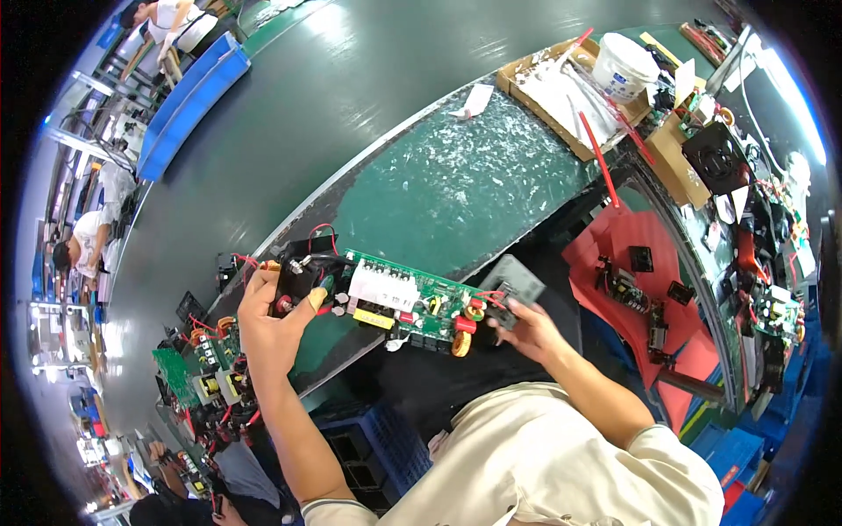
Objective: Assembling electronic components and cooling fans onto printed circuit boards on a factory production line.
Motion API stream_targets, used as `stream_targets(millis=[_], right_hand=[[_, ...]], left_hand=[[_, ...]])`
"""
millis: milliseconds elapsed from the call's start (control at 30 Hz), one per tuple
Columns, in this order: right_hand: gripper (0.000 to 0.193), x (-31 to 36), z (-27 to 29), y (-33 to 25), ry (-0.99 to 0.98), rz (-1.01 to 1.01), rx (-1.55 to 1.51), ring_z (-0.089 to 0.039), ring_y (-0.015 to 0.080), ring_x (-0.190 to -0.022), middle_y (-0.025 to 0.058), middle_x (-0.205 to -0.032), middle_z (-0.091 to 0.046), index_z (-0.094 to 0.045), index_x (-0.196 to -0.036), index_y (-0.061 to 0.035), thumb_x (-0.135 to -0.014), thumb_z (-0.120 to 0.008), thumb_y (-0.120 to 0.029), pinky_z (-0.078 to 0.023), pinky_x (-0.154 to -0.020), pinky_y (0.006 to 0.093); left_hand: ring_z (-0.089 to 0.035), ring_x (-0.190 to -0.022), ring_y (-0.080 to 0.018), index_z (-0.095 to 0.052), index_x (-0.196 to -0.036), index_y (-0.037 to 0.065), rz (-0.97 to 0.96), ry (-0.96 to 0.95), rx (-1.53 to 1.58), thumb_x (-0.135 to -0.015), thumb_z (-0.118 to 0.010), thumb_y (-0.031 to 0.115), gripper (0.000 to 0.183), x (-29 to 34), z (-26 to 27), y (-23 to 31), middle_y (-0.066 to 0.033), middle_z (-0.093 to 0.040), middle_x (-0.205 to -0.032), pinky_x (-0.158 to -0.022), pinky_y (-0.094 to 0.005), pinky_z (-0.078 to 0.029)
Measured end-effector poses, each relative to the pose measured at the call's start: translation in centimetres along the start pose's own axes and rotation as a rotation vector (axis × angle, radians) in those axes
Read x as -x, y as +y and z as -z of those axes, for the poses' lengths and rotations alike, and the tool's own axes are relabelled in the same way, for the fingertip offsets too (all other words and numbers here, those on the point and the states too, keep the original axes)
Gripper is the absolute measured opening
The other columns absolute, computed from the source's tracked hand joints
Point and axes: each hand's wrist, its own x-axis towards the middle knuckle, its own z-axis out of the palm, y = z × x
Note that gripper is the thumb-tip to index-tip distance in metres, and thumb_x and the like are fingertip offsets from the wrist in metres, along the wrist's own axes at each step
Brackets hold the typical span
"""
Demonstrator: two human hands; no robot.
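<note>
the largest thing before us is the green-topped bench (395, 197), its surface flecked white toward the far right. we next see a red sheet (601, 237) at the right, with small black parts lying on it, and a long blue bin (189, 114) well apart at upper left. a cardboard tray (506, 81) sits on the bench's far right end. between our hands is the circuit board (430, 294), held over the bench's near edge, slightly tilted. a white bucket (624, 68) stands at the tray. our left hand (274, 323) grips the black part (296, 279) at the board's left end; our right hand (531, 331) pinches a dark grey panel (516, 279) beside its right end. smallest, a yellow ring coil (460, 343) hangs at the board's lower right.
</note>
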Motion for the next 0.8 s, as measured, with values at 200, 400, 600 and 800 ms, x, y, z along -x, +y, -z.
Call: stream_targets(millis=[200, 400, 600, 800], right_hand=[[0.025, 5.6, -8.1, -10.0, 0.167, 0.575, 0.864, -0.060, 0.0106, -0.065, 0.0035, -0.087, -0.065, -0.058, -0.114, -0.0016, -0.095, -0.060, -0.018, -0.046, -0.052, 0.0235], [0.031, -4.0, -17.7, -15.3, -0.039, 0.496, 1.301, -0.059, 0.0116, -0.070, 0.0033, -0.084, -0.063, -0.059, -0.106, 0.0010, -0.094, -0.064, -0.028, -0.048, -0.058, 0.0260], [0.050, -6.7, -15.1, -10.3, 0.300, 1.189, 1.297, -0.062, 0.0207, -0.089, 0.0138, -0.113, -0.064, -0.052, -0.130, -0.0011, -0.088, -0.070, -0.022, -0.052, -0.073, 0.0307], [0.076, 1.0, -19.5, 2.6, -0.877, 0.123, 0.484, -0.046, 0.0250, -0.132, 0.0167, -0.145, -0.046, -0.027, -0.151, -0.0095, -0.089, -0.070, -0.015, -0.036, -0.108, 0.0413]], left_hand=[[-0.046, -0.063, -0.0078, -0.067, -0.084, -0.003, 0.220, 0.175, 0.039, -0.074, -0.079, 0.011, 0.021, 0.9, -0.4, -2.3, 0.0018, -0.054, -0.071, -0.058, -0.0258, -0.038], [-0.051, -0.059, -0.0141, -0.065, -0.085, -0.002, 0.160, 0.381, -0.221, -0.078, -0.078, 0.027, 0.033, 1.4, -1.8, -7.2, -0.0045, -0.058, -0.070, -0.056, -0.0319, -0.042], [-0.064, -0.081, -0.0243, -0.068, -0.101, -0.004, 0.368, 0.321, -0.430, -0.082, -0.075, 0.041, 0.049, 2.9, 0.6, -4.7, -0.0172, -0.068, -0.090, -0.076, -0.0344, -0.048], [-0.057, -0.114, -0.0292, -0.049, -0.133, -0.001, -0.036, 0.528, 1.362, -0.095, -0.062, 0.018, 0.044, -2.1, 1.7, -0.9, -0.0143, -0.053, -0.125, -0.095, -0.0392, -0.050]])
